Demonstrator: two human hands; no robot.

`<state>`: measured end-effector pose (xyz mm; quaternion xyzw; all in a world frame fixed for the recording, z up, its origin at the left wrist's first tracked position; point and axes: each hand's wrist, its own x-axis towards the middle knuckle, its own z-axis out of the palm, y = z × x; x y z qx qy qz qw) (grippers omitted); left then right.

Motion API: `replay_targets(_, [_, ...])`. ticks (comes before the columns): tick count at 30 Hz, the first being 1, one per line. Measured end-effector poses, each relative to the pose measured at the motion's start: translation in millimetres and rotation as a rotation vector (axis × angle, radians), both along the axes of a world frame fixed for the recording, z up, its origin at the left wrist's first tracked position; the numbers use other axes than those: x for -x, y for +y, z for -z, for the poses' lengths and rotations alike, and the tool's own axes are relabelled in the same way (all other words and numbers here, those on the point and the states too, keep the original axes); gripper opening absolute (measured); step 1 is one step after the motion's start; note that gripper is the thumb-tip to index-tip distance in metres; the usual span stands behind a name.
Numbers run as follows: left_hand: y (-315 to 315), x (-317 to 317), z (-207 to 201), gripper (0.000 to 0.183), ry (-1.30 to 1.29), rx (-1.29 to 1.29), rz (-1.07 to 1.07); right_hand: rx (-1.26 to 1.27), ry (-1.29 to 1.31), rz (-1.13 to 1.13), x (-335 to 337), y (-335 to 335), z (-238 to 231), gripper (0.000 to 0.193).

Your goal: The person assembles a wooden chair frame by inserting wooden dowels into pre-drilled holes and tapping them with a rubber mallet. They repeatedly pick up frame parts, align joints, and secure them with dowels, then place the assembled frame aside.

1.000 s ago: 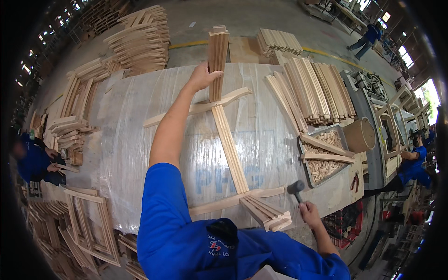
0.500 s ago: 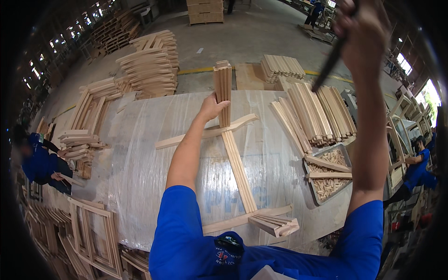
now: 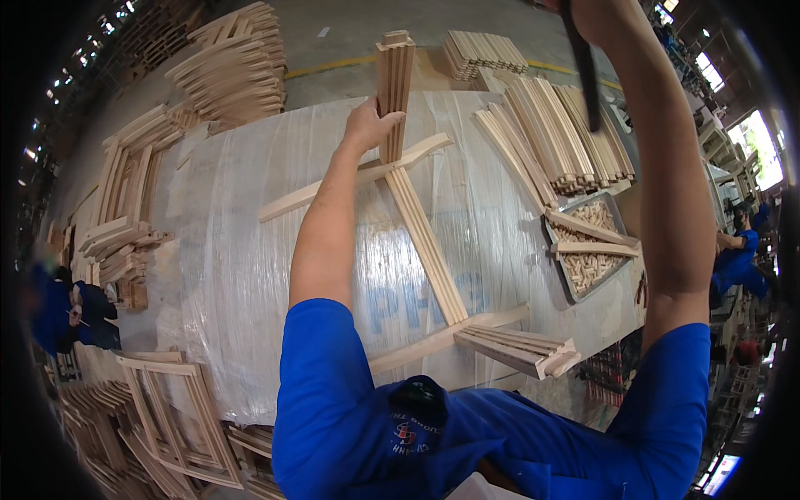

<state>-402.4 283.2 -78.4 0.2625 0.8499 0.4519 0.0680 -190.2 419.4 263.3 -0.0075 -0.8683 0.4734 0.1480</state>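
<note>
My left hand (image 3: 371, 125) is wrapped round the grooved wooden post (image 3: 395, 79), which stands up from a curved wooden rail (image 3: 308, 196). Parallel wooden slats (image 3: 427, 250) run from that rail to a nearer curved rail (image 3: 417, 352). At the near rail's right part, a second grooved post (image 3: 517, 348) juts toward the right. My right hand (image 3: 596, 18) is raised high at the top edge, partly cut off, closed on a long dark bar-shaped tool (image 3: 586, 75) that points downward. The tool's upper end is out of view.
Right of the frame stand stacks of wooden strips (image 3: 550, 133) and a grey tray (image 3: 575, 293) of dowels with two wooden pieces across it. Curved parts (image 3: 229, 71) are piled far left. Co-workers in blue (image 3: 71, 312) are at both sides.
The view has tipped down, so the table sits higher in it. My raised right arm has shifted, and the dark tool now hangs more steeply. My left hand keeps its hold on the post.
</note>
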Motion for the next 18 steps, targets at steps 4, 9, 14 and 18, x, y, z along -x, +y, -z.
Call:
replay_targets(4, [22.5,-2.8,5.6,0.058,0.082,-0.071,0.058,-0.429,0.225,0.134,65.6,29.9,95.0,0.037])
replay_targets(9, [0.3,10.4,2.9,0.056,0.085,-0.02,0.012,-0.371,-0.423,-0.026,34.8,18.7,104.6,0.046])
replay_targets(14, [7.9,-31.5,19.0,0.062,0.017,-0.134,-0.094,-0.311,-0.267,0.065,-113.7,89.2,195.5,0.042])
replay_targets(18, [-13.3,-122.6,67.8,0.06,-0.157,-0.354,-0.033,-0.312,-0.292,0.31,-306.5,120.2,302.0,0.03])
